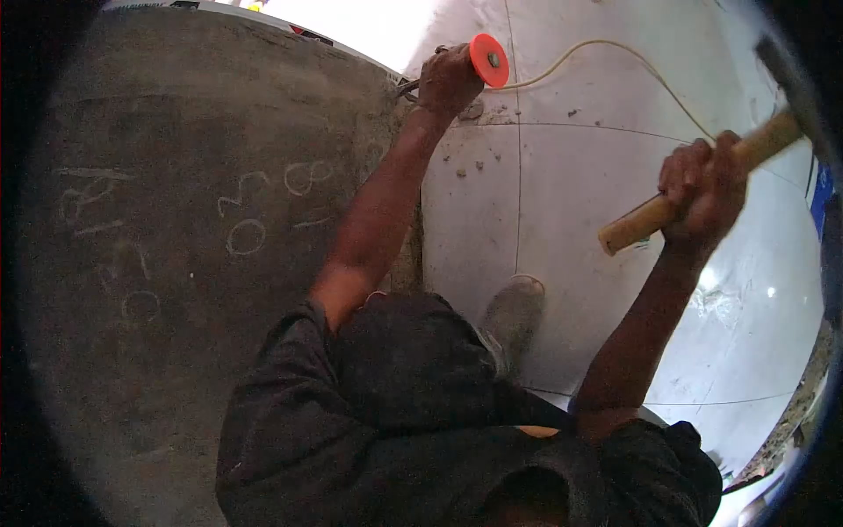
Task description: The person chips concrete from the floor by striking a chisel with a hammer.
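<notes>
My left hand (446, 81) is closed around a chisel with a round orange hand guard (480, 54) and a metal striking end (493, 60) in its middle. The chisel's dark tip (406, 88) meets the edge of a grey cement surface (219, 132). Raised at the right, my right hand (705, 186) grips a hammer by its wooden handle (634, 225). The hammer's dark head (790, 75) is at the far right, partly lost in the shadowed edge of the view. A gap separates the hammer from the chisel.
Chalk numbers (246, 237) mark the cement surface. Large pale tiles (597, 290) cover the floor, with crumbs of debris (479, 165) near my left hand. A cream cable (606, 41) curves across the tiles. My shoe (515, 316) stands close to the cement edge.
</notes>
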Action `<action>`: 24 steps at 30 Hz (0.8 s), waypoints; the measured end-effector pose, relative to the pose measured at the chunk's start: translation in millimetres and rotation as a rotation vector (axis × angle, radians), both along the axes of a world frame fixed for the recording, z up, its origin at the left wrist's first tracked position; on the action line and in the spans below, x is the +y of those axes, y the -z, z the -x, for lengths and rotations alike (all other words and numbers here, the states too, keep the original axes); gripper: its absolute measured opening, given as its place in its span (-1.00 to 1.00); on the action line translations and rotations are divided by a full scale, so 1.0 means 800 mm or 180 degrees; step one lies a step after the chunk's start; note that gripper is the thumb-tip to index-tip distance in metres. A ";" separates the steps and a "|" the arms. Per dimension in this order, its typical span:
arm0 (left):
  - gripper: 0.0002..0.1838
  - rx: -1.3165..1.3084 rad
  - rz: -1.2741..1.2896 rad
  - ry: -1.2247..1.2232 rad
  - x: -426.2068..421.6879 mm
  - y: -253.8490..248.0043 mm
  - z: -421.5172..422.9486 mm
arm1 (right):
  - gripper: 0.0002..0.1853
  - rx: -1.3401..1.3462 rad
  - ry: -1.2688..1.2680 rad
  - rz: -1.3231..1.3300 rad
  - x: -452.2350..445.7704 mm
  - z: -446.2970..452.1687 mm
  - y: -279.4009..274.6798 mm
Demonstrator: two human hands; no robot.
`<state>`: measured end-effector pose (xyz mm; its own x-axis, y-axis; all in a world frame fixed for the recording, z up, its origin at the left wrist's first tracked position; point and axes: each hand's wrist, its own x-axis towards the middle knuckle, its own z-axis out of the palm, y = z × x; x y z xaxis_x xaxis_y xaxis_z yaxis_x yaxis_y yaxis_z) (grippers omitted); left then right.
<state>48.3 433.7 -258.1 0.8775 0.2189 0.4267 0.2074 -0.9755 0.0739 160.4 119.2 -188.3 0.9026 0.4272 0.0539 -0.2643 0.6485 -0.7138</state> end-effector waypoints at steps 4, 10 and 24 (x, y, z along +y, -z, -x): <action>-0.86 -0.0035 -0.0100 0.0000 -0.007 -0.004 -0.001 | -0.82 -0.0578 0.0112 -0.0380 0.016 0.000 0.011; -0.78 0.0183 0.0085 0.0224 0.013 0.004 0.015 | -0.69 0.0957 -0.3558 0.1054 0.072 0.063 0.109; -0.82 0.0175 0.0405 0.0366 0.005 -0.005 0.020 | -0.79 -0.0242 -0.1633 0.2895 0.109 0.131 0.078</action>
<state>32.6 437.9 -254.3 0.9211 0.1649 0.3527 0.1020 -0.9765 0.1900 55.9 206.4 -250.4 0.6092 0.6659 -0.4307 -0.2898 -0.3186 -0.9025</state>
